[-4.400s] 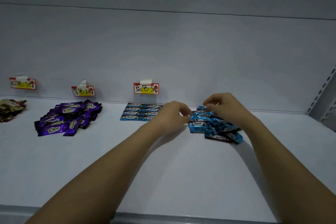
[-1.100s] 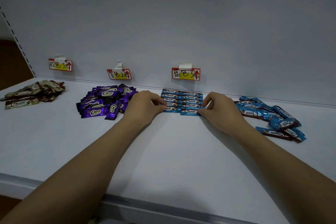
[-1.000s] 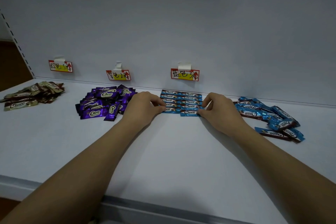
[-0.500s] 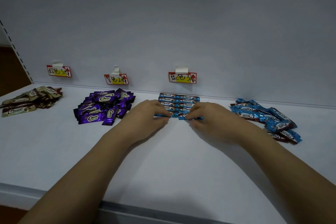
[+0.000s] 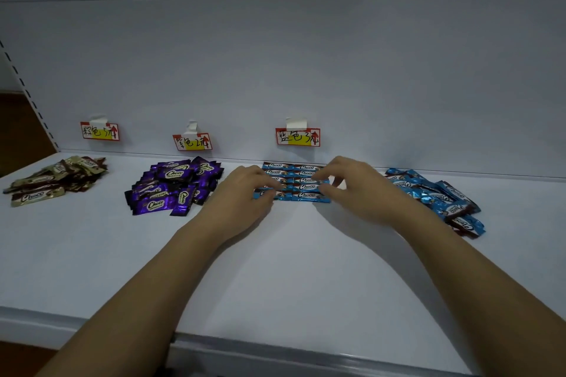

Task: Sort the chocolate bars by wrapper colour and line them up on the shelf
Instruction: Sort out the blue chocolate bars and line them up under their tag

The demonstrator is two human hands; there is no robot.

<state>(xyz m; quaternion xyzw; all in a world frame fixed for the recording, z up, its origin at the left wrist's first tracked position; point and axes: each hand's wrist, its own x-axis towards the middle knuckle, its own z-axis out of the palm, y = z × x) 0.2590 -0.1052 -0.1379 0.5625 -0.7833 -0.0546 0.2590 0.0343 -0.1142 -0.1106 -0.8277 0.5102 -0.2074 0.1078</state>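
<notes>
Left hand [image 5: 242, 193] and right hand [image 5: 356, 190] curled over lined-up blue bars [image 5: 295, 182] on shelf [image 5: 275, 269], fingertips pinching front rows; loose blue pile [image 5: 441, 199] right of fingers, purple pile [image 5: 174, 185] left.

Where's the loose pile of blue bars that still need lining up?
In the head view the loose blue pile lies on the shelf at far right, just beyond the right hand, right of the lined-up blue bars.

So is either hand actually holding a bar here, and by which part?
Nothing is lifted. The left hand and right hand rest fingertips on the lined-up blue bars lying flat on the shelf; a pinch cannot be told.
</notes>
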